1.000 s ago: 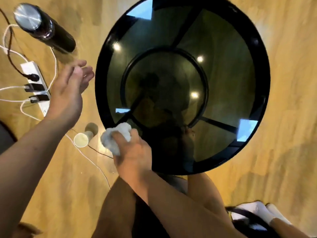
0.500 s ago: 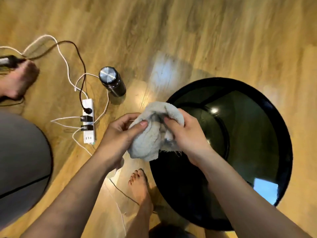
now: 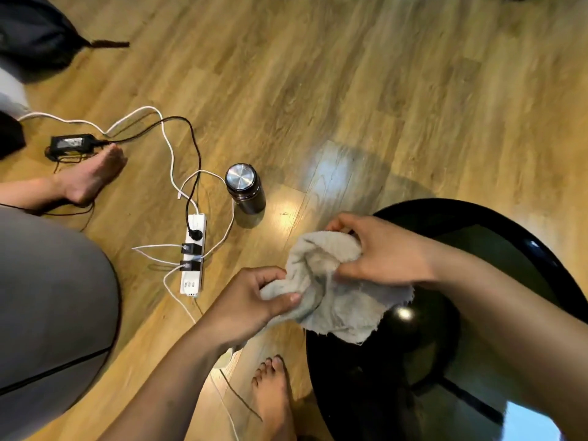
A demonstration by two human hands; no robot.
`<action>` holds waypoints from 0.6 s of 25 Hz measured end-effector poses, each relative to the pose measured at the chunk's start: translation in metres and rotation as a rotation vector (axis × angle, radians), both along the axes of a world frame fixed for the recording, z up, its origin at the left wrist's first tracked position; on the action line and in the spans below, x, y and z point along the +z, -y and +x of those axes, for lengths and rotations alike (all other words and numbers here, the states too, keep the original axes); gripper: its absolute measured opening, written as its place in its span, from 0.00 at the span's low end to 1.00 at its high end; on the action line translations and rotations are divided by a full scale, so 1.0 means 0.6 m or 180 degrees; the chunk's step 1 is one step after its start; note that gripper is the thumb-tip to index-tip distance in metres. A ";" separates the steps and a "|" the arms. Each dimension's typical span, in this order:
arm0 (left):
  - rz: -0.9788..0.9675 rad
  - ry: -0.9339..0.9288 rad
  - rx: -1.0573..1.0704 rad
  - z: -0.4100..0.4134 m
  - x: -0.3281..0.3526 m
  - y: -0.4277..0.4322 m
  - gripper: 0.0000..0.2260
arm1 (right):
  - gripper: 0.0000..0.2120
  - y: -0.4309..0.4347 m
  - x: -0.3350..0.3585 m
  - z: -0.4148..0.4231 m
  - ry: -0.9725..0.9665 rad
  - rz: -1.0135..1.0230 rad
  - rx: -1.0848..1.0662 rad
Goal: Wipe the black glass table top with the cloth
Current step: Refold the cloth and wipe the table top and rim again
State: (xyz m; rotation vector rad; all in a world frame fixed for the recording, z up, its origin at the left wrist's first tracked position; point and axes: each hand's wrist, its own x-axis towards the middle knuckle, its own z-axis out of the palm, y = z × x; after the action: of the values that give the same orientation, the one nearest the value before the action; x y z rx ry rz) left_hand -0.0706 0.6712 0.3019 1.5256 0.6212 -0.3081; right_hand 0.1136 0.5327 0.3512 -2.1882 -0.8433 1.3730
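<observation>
Cloth [image 3: 334, 288] now opened wider between both hands, table [image 3: 541, 249] farther right.

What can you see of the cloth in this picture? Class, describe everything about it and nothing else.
The cloth is pale grey and looks like soft terry towelling, with frayed threads along its lower edge. It is crumpled and bunched, not spread flat. Both hands hold it in the air: the left hand pinches its lower left end, and the right hand grips its upper part. Its loose lower corner hangs over the near left rim of the black glass table; whether it touches the glass cannot be told.
</observation>
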 end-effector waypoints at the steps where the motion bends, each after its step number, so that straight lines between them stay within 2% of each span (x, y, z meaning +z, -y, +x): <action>1: -0.0132 -0.0140 0.0016 -0.007 -0.006 -0.004 0.04 | 0.23 -0.005 -0.002 0.011 0.0292 -0.0231 0.0242; 2: -0.0497 -0.0254 0.0163 -0.014 -0.011 -0.009 0.02 | 0.23 -0.007 -0.003 0.026 0.0495 -0.0382 0.0318; 5: -0.2026 -0.0548 0.0933 -0.025 -0.035 -0.026 0.12 | 0.12 -0.015 -0.027 0.074 0.0761 -0.0129 -0.0318; 7: -0.2283 -0.0573 0.1084 -0.012 -0.059 -0.015 0.14 | 0.07 -0.023 -0.062 0.090 0.1322 0.0107 -0.0529; 8: -0.1941 -0.0610 0.1049 -0.001 -0.074 0.000 0.13 | 0.10 -0.025 -0.083 0.090 0.1645 0.0079 -0.0329; 10: -0.0304 -0.0845 0.0694 0.020 -0.111 0.030 0.12 | 0.19 -0.018 -0.134 0.071 0.2124 -0.0357 0.0574; 12: 0.1244 -0.1040 0.0069 0.026 -0.138 0.064 0.19 | 0.19 -0.001 -0.181 0.037 0.2293 -0.0674 0.1493; 13: 0.1588 -0.0959 -0.0057 0.027 -0.146 0.079 0.21 | 0.19 0.010 -0.197 0.024 0.2303 -0.0636 0.1739; 15: 0.1597 -0.0578 0.0030 0.022 -0.154 0.113 0.20 | 0.21 0.027 -0.209 0.004 0.2336 -0.0423 0.1805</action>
State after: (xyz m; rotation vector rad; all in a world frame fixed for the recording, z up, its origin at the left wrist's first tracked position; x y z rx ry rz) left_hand -0.0575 0.6036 0.2096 1.9873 0.8958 -0.2991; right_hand 0.1158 0.5168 0.2260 -2.7220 -1.7815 0.8065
